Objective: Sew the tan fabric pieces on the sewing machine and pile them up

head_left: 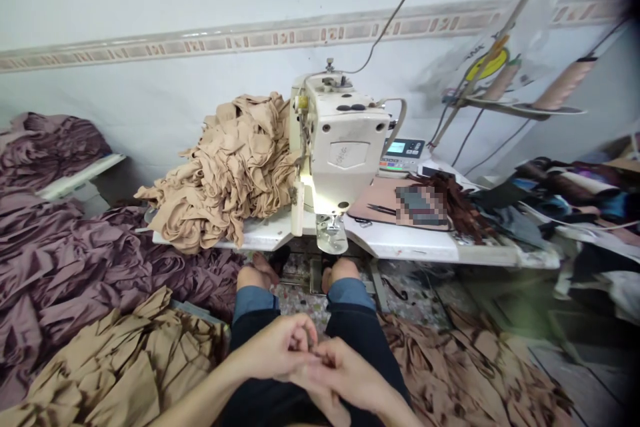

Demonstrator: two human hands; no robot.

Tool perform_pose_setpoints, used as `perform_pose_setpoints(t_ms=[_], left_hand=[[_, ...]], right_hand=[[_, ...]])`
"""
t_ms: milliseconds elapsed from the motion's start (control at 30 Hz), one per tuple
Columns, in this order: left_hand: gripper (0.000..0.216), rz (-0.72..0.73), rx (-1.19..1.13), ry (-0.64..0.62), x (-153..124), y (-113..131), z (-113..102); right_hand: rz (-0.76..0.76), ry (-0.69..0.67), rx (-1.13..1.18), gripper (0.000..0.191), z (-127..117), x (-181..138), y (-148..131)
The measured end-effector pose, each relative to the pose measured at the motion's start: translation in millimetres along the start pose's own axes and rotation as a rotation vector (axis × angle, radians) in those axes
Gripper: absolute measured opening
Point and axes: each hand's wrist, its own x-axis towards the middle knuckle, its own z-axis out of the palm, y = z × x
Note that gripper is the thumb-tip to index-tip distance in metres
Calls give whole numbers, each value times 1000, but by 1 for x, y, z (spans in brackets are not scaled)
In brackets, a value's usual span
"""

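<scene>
Over the lap, my left hand (285, 347) and my right hand (345, 370) meet with fingers curled and pressed together. A pale tan strip (330, 405) hangs below them, perhaps cloth; its kind is unclear, and what the fingers pinch is hidden. In front of my knees stands a white sewing machine (347, 147), its lamp lit above the needle area. On the machine table left of it lies a tall heap of beige fabric pieces (245, 167), apart from my hands.
Purple fabric (115, 267) and tan fabric (135, 353) pile up at left, brown fabric (465, 367) at lower right. On the table (415, 250) lie black tweezers (383, 209), a control panel (403, 152) and dark brown strips (453, 203). Thread cones (565, 83) stand at upper right.
</scene>
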Motion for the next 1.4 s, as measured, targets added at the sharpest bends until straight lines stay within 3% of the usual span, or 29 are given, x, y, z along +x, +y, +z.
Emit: perform_pose_setpoints(t_ms=[100, 200, 333, 467, 567, 700, 867, 967, 1067, 1200, 1400], left_hand=[[32, -8, 79, -88, -9, 5, -25], [40, 15, 102, -105, -17, 13, -49], [38, 124, 95, -50, -4, 25, -46], [25, 195, 182, -30, 29, 40, -20], [20, 242, 233, -60, 49, 46, -17], [32, 194, 166, -84, 57, 42, -32], [35, 193, 61, 96, 54, 33, -38], [47, 220, -35, 142, 54, 32, -39], [39, 296, 90, 197, 55, 33, -43], [33, 468, 390, 310, 57, 36, -49], [36, 563, 484, 348, 58, 54, -51]], right_hand=[[-40, 48, -93, 57, -11, -3, -13], [-88, 145, -114, 51, -48, -17, -36], [-94, 150, -129, 47, -78, -22, -59], [-63, 23, -187, 43, -68, -5, -59], [-42, 22, -179, 49, -65, 1, -61], [-88, 149, -259, 46, -81, -10, -71], [-169, 327, -240, 49, -94, -14, -69], [-202, 412, -230, 51, -93, -6, -65], [-217, 457, -288, 50, -88, -2, -68], [-344, 561, -581, 45, -78, -9, -82], [-535, 727, -729, 38, -72, -12, -108]])
